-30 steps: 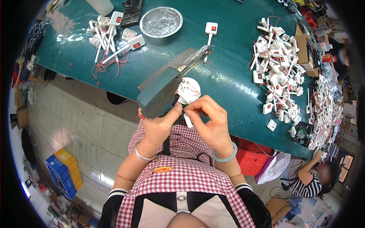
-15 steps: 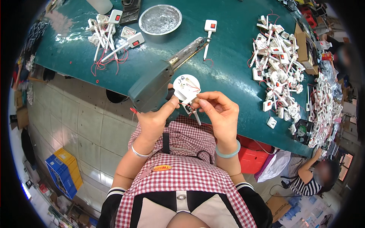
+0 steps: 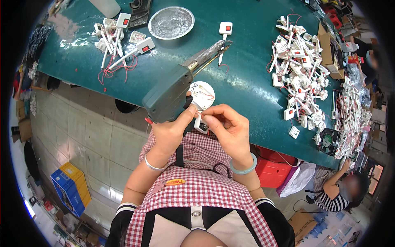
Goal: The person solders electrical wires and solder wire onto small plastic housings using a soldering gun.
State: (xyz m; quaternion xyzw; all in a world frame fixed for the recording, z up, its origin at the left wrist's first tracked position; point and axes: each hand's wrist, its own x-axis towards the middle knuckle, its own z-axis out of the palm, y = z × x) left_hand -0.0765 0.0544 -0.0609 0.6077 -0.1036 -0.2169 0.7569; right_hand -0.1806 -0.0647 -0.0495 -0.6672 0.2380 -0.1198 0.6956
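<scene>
My left hand (image 3: 169, 133) is closed round a dark green soldering gun (image 3: 166, 94), whose long metal tip slants up and right over the table. The left thumb presses near a white round housing (image 3: 203, 95) with thin wires inside it. Just below sits a small white square switch housing (image 3: 201, 124), its open side showing dark parts. My right hand (image 3: 230, 129) is closed in a pinch at a thin red wire (image 3: 200, 114) between the two white pieces. The right fingertips partly cover what they grip.
A metal bowl (image 3: 171, 23) stands on the green table (image 3: 242, 90). One switch stick (image 3: 225, 29) lies beyond the gun's tip. White switch assemblies are heaped at the left (image 3: 109, 41) and right (image 3: 298, 74). A co-worker (image 3: 341, 193) sits at far right.
The soldering gun has shifted slightly right. My right hand has moved left and a little down. The square switch housing has turned, and its white stem no longer shows.
</scene>
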